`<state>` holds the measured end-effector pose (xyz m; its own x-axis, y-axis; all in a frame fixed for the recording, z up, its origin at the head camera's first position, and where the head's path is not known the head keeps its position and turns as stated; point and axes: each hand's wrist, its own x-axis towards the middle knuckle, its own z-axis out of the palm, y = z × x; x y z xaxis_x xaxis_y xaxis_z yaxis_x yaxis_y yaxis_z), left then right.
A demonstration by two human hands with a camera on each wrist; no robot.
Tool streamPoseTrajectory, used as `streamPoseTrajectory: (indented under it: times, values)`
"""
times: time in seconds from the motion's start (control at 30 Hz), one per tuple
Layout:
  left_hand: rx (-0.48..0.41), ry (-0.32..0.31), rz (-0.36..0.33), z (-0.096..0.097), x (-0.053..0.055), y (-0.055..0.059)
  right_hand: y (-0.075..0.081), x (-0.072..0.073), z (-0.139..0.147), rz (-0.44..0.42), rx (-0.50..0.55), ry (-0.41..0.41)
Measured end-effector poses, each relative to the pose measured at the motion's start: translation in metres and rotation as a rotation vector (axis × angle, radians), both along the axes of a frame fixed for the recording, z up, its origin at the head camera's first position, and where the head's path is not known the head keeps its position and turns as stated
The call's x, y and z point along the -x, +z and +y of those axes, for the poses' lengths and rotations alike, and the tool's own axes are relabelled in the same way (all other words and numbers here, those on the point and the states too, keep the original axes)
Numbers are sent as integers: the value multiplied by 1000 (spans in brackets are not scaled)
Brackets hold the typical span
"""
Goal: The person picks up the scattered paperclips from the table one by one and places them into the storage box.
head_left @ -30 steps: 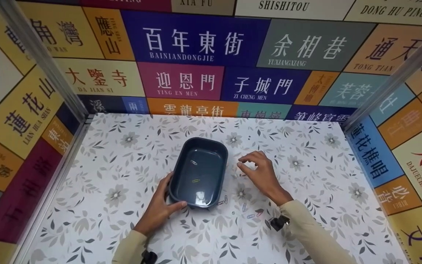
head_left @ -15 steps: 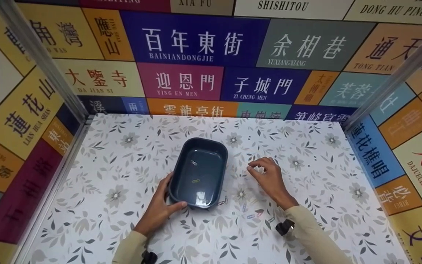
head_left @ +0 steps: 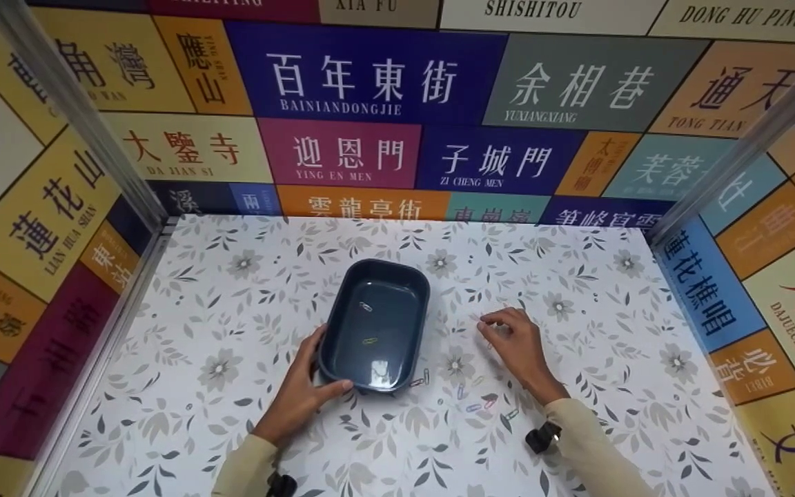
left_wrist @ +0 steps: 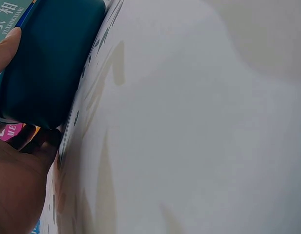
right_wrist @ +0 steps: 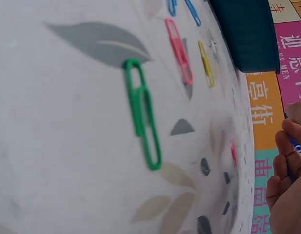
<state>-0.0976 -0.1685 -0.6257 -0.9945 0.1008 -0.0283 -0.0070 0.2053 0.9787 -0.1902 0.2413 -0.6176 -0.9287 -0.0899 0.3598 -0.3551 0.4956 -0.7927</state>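
We see a deep blue dish (head_left: 387, 314), oblong, round-cornered and glossy inside, on the flowered counter (head_left: 577, 331). The left hand (head_left: 301, 397) has its grip clamped on the dish's near left corner, thumb at the rim. Inside, well apart, lie a pale clip (head_left: 366, 306) and a yellow clip (head_left: 369, 340). Right of the dish we find more looped clips, among them a green clip (right_wrist: 143, 114) and a pink clip (right_wrist: 179, 51). The right hand (head_left: 518, 345) is above the counter, fingers bent; we cannot tell whether its grip is together or pinching anything. The right wrist view cuts off a blue clip (right_wrist: 171, 7) and part of the dish; a pink sliver (right_wrist: 233, 152) there is hard to make out.
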Motion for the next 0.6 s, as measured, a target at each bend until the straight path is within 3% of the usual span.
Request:
streamPoseTrajectory:
  times: [0.6]
  values:
    - [3,2,5,0,0,0,-24,-5,16,-2,17,-68]
